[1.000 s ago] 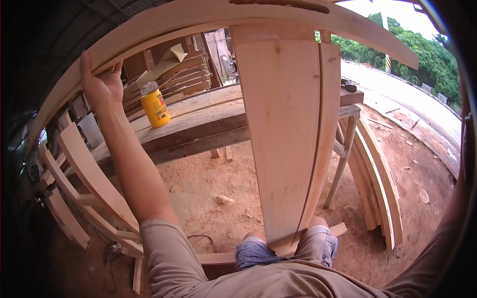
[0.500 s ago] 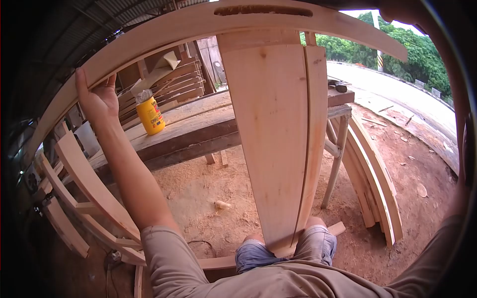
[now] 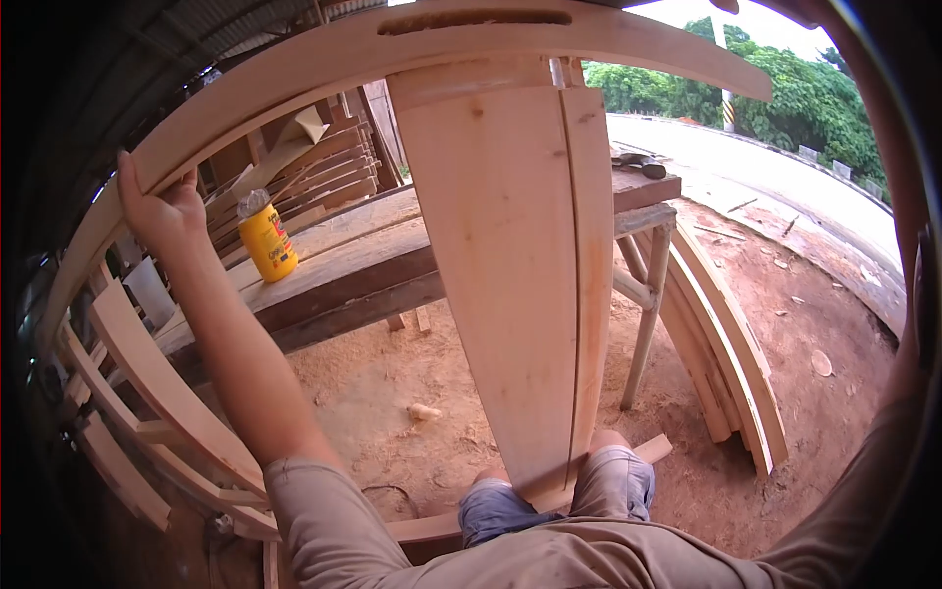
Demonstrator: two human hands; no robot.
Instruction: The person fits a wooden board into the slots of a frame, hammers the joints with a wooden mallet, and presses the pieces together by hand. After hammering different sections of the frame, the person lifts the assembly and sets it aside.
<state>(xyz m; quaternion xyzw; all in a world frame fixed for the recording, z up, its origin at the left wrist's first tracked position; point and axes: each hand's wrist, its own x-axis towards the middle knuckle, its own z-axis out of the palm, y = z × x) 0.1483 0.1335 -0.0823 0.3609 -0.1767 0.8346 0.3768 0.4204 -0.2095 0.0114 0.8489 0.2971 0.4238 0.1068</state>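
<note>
A long curved wooden rail (image 3: 324, 64) with a dark slot near its top spans the upper view. My left hand (image 3: 165, 208) grips its left part from below, thumb in front. Wide wooden panel boards (image 3: 500, 255) stand upright under the rail, their lower end between my knees. A narrow gap runs between the wide board and the slimmer one on its right. My right hand (image 3: 775, 10) is at the top right edge, dark and mostly cut off; what it holds, if anything, cannot be made out.
A yellow bottle (image 3: 268, 240) stands on the wooden workbench (image 3: 358, 236) behind the panel. Dark tools (image 3: 640, 164) lie at the bench's right end. Curved wooden pieces (image 3: 716, 344) lean at the right, and a curved frame (image 3: 167, 373) stands at the left. Sawdust covers the ground.
The rail, panel and bench all appear shifted slightly left in view. My left hand keeps its grip on the rail. More of my right hand's fingers hangs at the top edge.
</note>
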